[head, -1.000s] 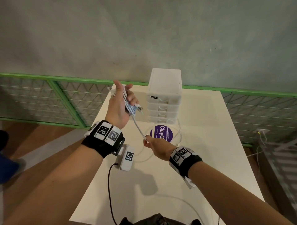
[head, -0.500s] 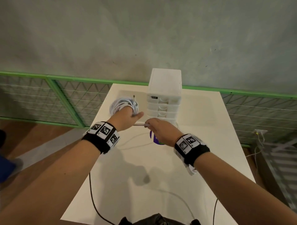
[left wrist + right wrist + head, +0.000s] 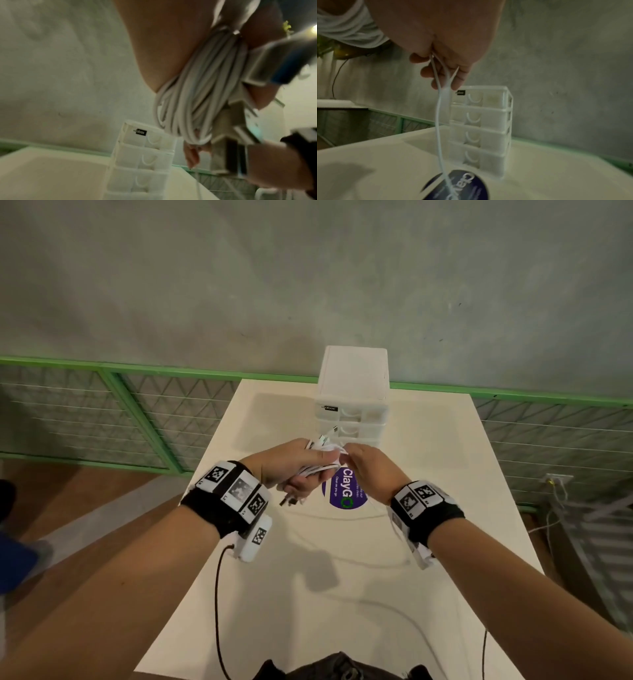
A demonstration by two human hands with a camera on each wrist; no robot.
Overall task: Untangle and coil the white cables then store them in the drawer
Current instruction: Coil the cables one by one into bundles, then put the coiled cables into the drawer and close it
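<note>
My left hand (image 3: 294, 463) grips a bundle of coiled white cable (image 3: 193, 94), with plug ends sticking out above and below the fist. In the head view the coil (image 3: 320, 469) shows between thumb and fingers. My right hand (image 3: 363, 470) pinches a loose strand of white cable (image 3: 439, 108) close beside the left hand; the strand hangs down to the table. The white drawer unit (image 3: 352, 402) stands just behind both hands, all drawers closed (image 3: 481, 121). More loose white cable (image 3: 346, 556) lies on the table under my wrists.
A purple round sticker (image 3: 346, 494) lies on the white table (image 3: 462, 474) below the hands. A green-framed mesh railing (image 3: 120, 412) runs behind the table against a grey wall. Dark wrist-camera cords (image 3: 217, 611) hang down at the near table edge.
The left hand came down from its raised position and turned over with the coil. The right hand moved up and toward it, and the two now meet in front of the drawers.
</note>
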